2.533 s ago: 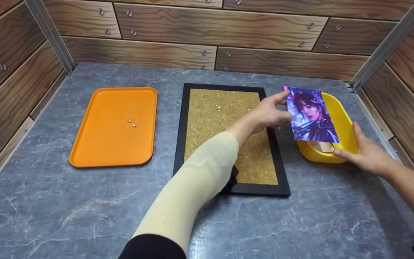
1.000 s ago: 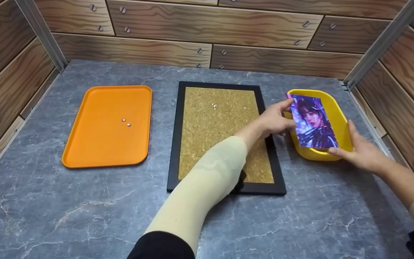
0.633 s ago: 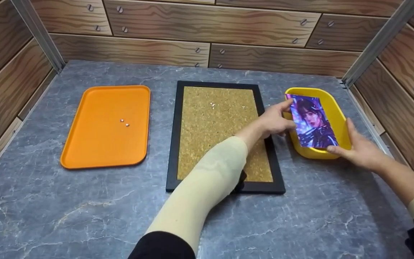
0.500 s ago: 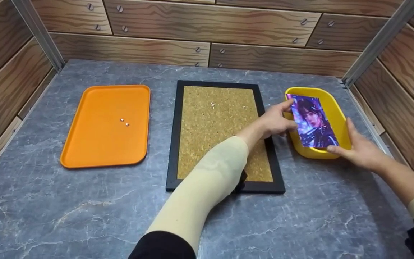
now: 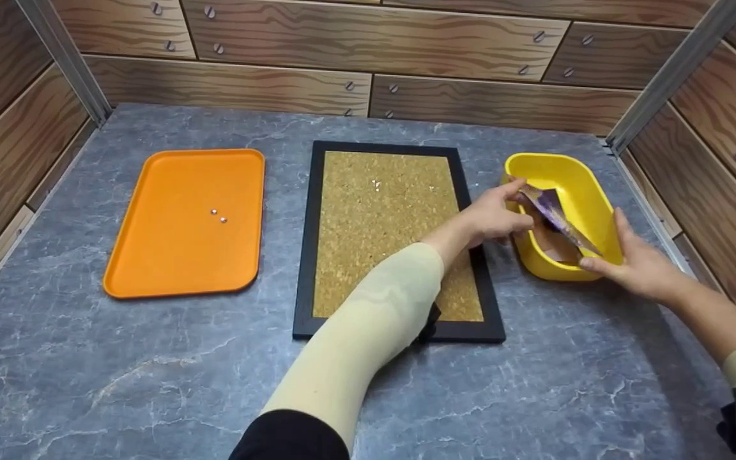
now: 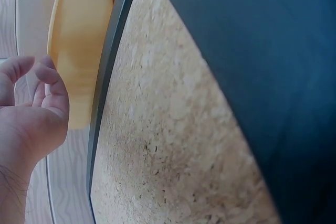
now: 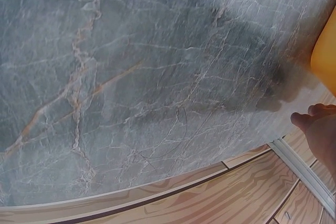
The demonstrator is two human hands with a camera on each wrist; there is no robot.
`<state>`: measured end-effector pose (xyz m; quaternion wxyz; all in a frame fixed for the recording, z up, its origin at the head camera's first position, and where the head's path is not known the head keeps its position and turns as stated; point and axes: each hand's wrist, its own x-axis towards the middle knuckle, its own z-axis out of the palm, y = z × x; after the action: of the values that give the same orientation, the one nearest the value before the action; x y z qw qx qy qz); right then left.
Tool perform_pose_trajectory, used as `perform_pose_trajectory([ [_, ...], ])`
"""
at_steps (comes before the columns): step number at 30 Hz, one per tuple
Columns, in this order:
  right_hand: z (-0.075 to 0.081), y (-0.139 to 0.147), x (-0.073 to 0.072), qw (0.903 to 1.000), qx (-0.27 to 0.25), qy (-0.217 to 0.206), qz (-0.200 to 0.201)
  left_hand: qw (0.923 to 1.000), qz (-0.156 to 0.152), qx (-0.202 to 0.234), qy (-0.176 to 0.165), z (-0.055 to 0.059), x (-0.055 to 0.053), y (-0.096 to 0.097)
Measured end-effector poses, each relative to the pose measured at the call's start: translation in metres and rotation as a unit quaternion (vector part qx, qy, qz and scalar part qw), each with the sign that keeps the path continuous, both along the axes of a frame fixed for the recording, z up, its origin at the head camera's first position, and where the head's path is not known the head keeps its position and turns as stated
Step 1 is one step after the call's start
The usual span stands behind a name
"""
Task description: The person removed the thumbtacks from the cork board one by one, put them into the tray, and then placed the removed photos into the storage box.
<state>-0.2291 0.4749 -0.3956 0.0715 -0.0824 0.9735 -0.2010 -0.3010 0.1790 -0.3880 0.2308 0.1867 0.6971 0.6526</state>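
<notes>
My left hand (image 5: 496,214) reaches across the corkboard and pinches a picture card (image 5: 556,217) by its left edge. The card is tilted steeply over the yellow bin (image 5: 572,172), so its purple print shows only as a narrow strip. Its pale back (image 6: 34,30) faces the left wrist view, beyond the curled fingers. My right hand (image 5: 646,268) grips the bin at its near right corner, thumb on the near rim and fingers along the outer right wall. A brownish flat piece (image 5: 553,241) shows inside the bin below the card.
The black-framed corkboard (image 5: 368,255) lies mid-table under my left forearm, with several small shiny pins (image 5: 376,185) on it. To the left, an orange tray (image 5: 183,249) bears two small silvery pieces (image 5: 218,216). Wood-patterned walls (image 5: 457,45) enclose the table's back and sides.
The picture card has been lowered a little toward the bin, then turned from face-up to nearly edge-on. The bin sits flatter, and both hands keep their hold.
</notes>
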Motion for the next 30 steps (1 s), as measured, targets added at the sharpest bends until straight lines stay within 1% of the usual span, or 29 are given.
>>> perform_pose_trajectory([
  [3, 0.0005, -0.0001, -0.0003, 1.0000, 0.002, -0.002, 0.000, 1.0000, -0.002, -0.003, 0.004, 0.0004, 0.0003, 0.0004],
  [11, 0.0017, -0.0002, -0.0003, 1.0000, 0.003, -0.003, 0.004, 0.9992, -0.032, 0.021, 0.002, -0.0001, 0.0030, 0.0035],
  [19, 0.0020, 0.0001, -0.0007, 1.0000, 0.004, -0.009, 0.001, 0.9987, -0.050, -0.005, -0.003, 0.0024, 0.0042, 0.0042],
  [23, 0.0019, -0.0008, -0.0002, 1.0000, 0.005, -0.006, -0.002, 0.9983, -0.058, -0.004, 0.008, 0.0011, 0.0038, 0.0040],
  [27, 0.0022, -0.0019, 0.0004, 1.0000, 0.002, -0.008, -0.004, 0.9982, -0.057, -0.003, 0.017, 0.0009, 0.0035, 0.0048],
  [30, 0.0023, -0.0025, 0.0008, 0.9999, 0.004, -0.010, -0.005, 0.9983, -0.057, -0.011, 0.011, 0.0022, 0.0039, 0.0057],
])
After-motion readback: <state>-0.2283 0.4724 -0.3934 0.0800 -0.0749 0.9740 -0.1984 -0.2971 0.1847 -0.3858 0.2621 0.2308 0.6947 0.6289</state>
